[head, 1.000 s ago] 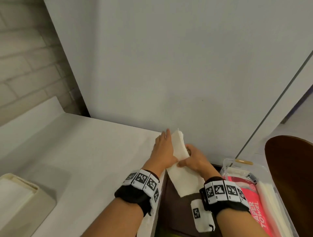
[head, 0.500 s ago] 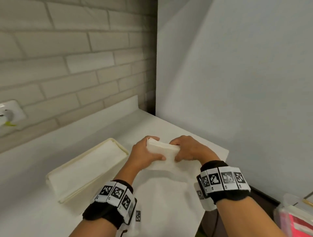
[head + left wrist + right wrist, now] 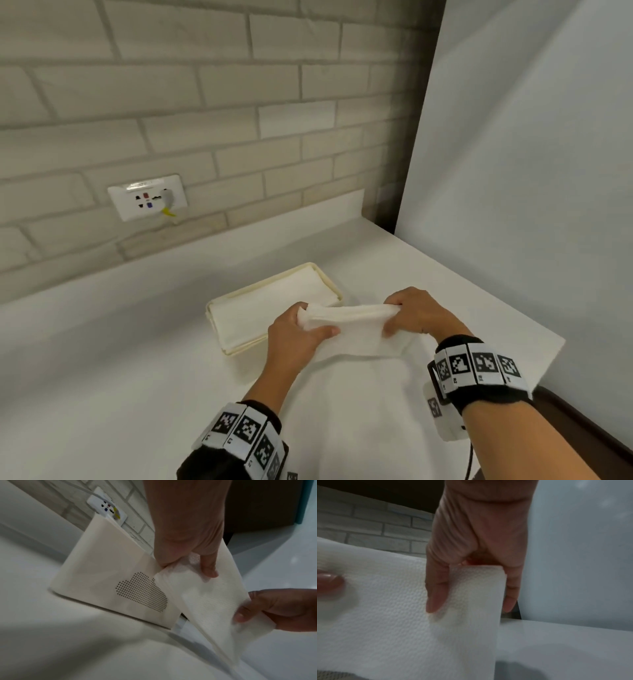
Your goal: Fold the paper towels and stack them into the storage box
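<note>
A white folded paper towel (image 3: pixel 356 329) is held up between both hands above the white counter (image 3: pixel 120 359). My left hand (image 3: pixel 301 329) pinches its left end, thumb in front; in the left wrist view the left hand (image 3: pixel 187 559) grips the paper towel (image 3: pixel 205 601) at its top corner. My right hand (image 3: pixel 407 317) pinches the right end; in the right wrist view the right hand (image 3: pixel 471 585) has its thumb on the front of the paper towel (image 3: pixel 402 608). The cream storage box (image 3: pixel 219 305) sits just behind and to the left, with folded towels inside. Its side (image 3: pixel 106 574) bears a dotted cloud.
A brick wall with a socket plate (image 3: pixel 147 202) runs behind the counter. A white panel (image 3: pixel 531 171) stands on the right. The counter's right edge (image 3: pixel 548 346) is near my right wrist, with a dark surface (image 3: pixel 589 428) below it.
The view has swung left from the counter's right end to the storage box. Both hands carried the towel along and now hold it stretched between them, close to the box.
</note>
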Tool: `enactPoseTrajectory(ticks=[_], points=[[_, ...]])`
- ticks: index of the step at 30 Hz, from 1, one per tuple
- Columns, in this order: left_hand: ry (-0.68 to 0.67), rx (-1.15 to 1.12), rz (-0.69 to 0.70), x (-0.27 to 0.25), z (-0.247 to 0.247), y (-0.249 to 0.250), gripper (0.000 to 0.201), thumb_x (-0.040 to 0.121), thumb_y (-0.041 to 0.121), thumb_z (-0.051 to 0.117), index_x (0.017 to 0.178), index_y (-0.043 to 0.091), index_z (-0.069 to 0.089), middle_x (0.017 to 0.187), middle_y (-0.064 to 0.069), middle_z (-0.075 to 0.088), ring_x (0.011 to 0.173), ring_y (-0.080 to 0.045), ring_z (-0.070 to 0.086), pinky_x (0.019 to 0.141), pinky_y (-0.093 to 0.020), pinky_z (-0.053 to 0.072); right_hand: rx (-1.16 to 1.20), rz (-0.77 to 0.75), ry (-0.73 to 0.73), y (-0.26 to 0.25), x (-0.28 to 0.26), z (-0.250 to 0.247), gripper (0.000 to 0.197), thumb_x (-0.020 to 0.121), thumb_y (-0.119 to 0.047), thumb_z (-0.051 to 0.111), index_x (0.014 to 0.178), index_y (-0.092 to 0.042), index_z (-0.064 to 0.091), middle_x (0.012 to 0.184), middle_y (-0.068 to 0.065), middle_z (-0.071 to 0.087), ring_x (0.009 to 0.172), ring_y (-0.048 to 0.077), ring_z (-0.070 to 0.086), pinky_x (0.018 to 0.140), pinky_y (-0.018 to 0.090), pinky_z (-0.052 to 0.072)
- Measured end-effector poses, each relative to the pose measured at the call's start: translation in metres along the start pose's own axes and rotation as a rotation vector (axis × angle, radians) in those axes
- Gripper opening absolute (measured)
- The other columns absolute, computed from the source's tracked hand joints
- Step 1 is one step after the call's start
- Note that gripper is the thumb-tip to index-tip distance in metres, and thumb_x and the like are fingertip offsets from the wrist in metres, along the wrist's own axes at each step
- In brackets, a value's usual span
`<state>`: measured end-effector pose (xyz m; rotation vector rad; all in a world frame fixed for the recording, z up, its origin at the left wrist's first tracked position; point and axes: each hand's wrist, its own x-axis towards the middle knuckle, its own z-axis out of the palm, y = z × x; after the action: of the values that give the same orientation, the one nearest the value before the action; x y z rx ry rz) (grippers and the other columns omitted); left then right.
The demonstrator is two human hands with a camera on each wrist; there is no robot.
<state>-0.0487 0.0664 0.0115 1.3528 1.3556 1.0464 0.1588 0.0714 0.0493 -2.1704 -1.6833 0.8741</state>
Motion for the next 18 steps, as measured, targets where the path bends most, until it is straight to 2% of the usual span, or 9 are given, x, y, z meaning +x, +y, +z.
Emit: enactPoseTrajectory(ticks=[3,6,9,12,15,18], points=[[0.036,-0.056,0.056,-0.001,-0.007,0.004,0.029,0.065,0.011,0.084,0.070,0.021,0.057,0.072,0.009,0.061,0.069,-0.009,0.055,0.053,-0.004,0.041,0.082,-0.032,0.080,-0.006,0.002,-0.011,0.027,0.063,-0.009,0.080,0.082,-0.021,0.065,0.076,-0.010,0.055,0.069,0.007,0.050,0.053,0.016,0.034],[0.093,-0.150,0.111,0.002,-0.019,0.012,0.033,0.068,0.005,0.081,0.069,0.021,0.052,0.072,0.009,0.059,0.070,-0.007,0.055,0.058,-0.006,0.043,0.261,-0.137,0.187,-0.020,0.002,-0.028,0.026,0.063,-0.007,0.080,0.072,-0.025,0.064,0.077,-0.005,0.060,0.071,0.012,0.054,0.055,0.019,0.038],[0.156,-0.283,0.163,0.005,-0.035,0.024,0.035,0.073,-0.003,0.075,0.072,0.021,0.049,0.071,0.008,0.055,0.065,-0.002,0.052,0.054,-0.003,0.041,0.547,-0.270,0.229,-0.040,0.001,-0.031,0.031,0.068,0.001,0.077,0.073,-0.025,0.061,0.078,-0.002,0.061,0.071,0.014,0.056,0.060,0.021,0.045],[0.214,-0.344,0.226,0.007,-0.054,0.031,0.036,0.074,-0.009,0.071,0.074,0.020,0.049,0.072,0.007,0.053,0.059,0.009,0.054,0.055,-0.002,0.042,0.725,-0.332,0.202,-0.062,0.007,-0.021,0.036,0.073,0.008,0.070,0.079,-0.025,0.058,0.082,-0.002,0.060,0.077,0.013,0.057,0.069,0.023,0.049],[0.266,-0.379,0.224,0.010,-0.073,0.025,0.037,0.074,-0.009,0.071,0.080,0.022,0.052,0.079,0.006,0.055,0.073,-0.005,0.056,0.060,-0.006,0.048,0.806,-0.327,0.130,-0.076,0.020,0.002,0.038,0.076,0.013,0.064,0.083,-0.024,0.057,0.083,-0.002,0.060,0.079,0.014,0.056,0.069,0.022,0.048],[0.300,-0.297,0.138,0.012,-0.082,0.015,0.053,0.070,-0.001,0.078,0.104,0.027,0.050,0.094,0.009,0.053,0.084,-0.009,0.056,0.072,-0.017,0.050,0.831,-0.288,0.015,-0.078,0.031,0.026,0.043,0.076,0.017,0.056,0.088,-0.024,0.056,0.088,-0.001,0.060,0.086,0.019,0.057,0.070,0.027,0.049]])
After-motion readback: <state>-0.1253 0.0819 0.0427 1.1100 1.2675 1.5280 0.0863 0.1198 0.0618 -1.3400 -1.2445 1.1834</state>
